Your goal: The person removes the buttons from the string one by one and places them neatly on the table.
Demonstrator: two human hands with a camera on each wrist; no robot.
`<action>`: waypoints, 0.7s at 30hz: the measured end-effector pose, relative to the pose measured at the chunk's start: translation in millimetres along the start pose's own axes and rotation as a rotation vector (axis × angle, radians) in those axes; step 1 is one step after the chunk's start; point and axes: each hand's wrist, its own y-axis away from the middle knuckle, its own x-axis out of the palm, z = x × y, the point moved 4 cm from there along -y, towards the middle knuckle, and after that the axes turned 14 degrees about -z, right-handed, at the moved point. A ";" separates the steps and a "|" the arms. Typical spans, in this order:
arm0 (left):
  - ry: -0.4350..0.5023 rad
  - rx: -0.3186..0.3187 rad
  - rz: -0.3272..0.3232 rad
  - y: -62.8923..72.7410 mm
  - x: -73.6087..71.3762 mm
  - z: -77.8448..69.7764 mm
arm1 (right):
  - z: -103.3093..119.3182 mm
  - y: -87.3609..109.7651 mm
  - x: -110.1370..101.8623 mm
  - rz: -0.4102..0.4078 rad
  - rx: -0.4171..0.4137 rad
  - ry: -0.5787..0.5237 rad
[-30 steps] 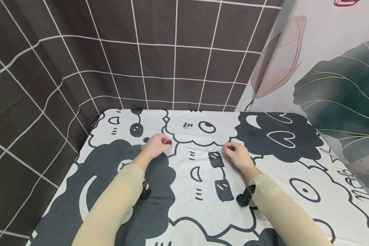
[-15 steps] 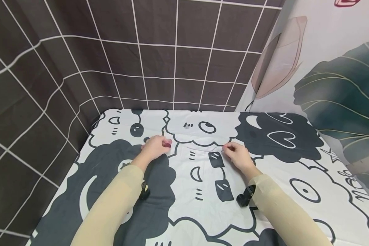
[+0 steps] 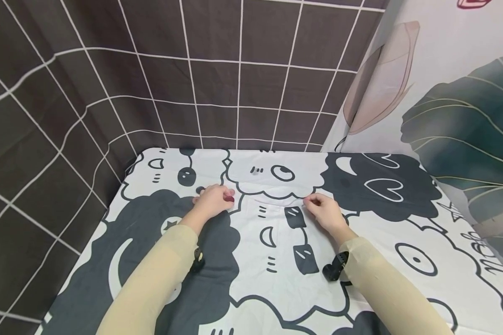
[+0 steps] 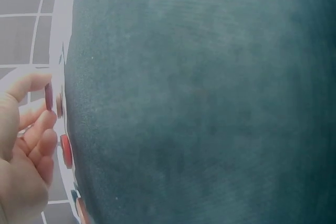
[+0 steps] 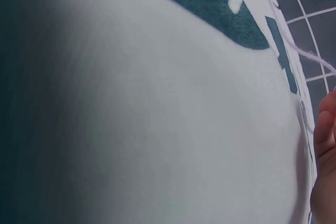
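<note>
My left hand (image 3: 212,200) pinches a small dark red disc (image 4: 49,96), seen edge-on in the left wrist view. Past its fingertips in that view lie more flat discs, among them a red disc (image 4: 66,151) and an orange disc (image 4: 82,211). To the right in the head view, my right hand (image 3: 323,210) has thumb and forefinger together on a thin white cord (image 5: 316,57). That cord shows best in the right wrist view; against the white cloth in the head view it is faint. The hands are apart, low over the sheet.
A black-and-white cartoon-print sheet (image 3: 272,288) covers the surface under both hands. Behind and left hangs a dark grid-pattern curtain (image 3: 218,83). A leaf-print curtain (image 3: 457,130) hangs on the right. A small black camera (image 3: 335,266) sits on the right wrist.
The fingers of my left hand have shifted slightly and turned the dark red disc, which now sits a little lower. My right hand has stayed in place.
</note>
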 end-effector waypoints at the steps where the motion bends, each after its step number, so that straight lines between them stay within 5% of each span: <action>1: -0.005 0.004 0.004 0.0 0.2 0.1 | -0.2 -0.1 0.1 0.001 0.000 0.000; 21: -0.087 0.058 0.029 0.5 1.2 0.7 | -0.2 0.8 2.3 -0.002 0.005 0.003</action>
